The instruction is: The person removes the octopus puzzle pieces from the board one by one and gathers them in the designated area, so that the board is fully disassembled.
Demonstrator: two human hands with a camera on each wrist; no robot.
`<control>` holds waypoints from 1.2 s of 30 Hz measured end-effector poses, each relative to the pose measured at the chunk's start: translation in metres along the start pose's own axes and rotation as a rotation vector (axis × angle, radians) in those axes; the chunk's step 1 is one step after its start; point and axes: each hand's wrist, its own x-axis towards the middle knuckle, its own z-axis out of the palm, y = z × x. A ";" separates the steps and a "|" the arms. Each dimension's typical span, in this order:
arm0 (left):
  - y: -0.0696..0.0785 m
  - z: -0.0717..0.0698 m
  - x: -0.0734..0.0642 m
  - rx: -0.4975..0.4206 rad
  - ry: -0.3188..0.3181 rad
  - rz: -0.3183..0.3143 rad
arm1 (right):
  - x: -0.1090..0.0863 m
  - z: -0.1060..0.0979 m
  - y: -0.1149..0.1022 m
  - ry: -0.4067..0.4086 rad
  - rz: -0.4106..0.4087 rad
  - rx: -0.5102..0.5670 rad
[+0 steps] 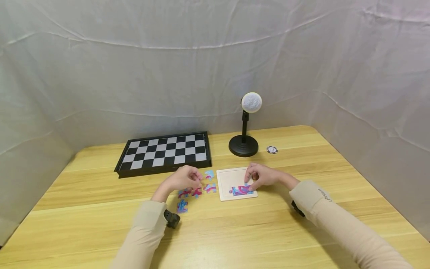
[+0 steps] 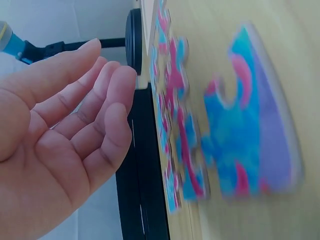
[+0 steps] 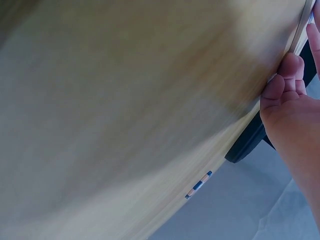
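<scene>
My left hand [image 1: 183, 178] hovers over several loose jigsaw pieces [image 1: 196, 192], pink and blue, left of a shallow wooden puzzle tray [image 1: 222, 186]. In the left wrist view that hand [image 2: 75, 125] is empty, its fingers loosely bent, with a blue and purple puzzle piece [image 2: 240, 120] lying nearest the camera. Over the tray's right side, my right hand [image 1: 263, 175] pinches a puzzle piece [image 1: 246, 188] by thumb and forefinger, at the right end of the row along the tray's near edge. The right wrist view shows that hand [image 3: 292, 100] low beside the tray; its fingertips are partly hidden.
Behind the loose pieces lies a black-framed checkered board [image 1: 164, 151]. A microphone [image 1: 251, 102] on a round black stand [image 1: 243, 146] rises behind the tray, and a poker chip [image 1: 272, 150] lies to its right. Pale cloth hangs around the wooden table [image 1: 215, 239].
</scene>
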 end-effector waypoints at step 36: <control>0.037 0.048 0.056 0.072 -0.120 0.072 | 0.001 0.000 0.000 0.002 0.000 -0.037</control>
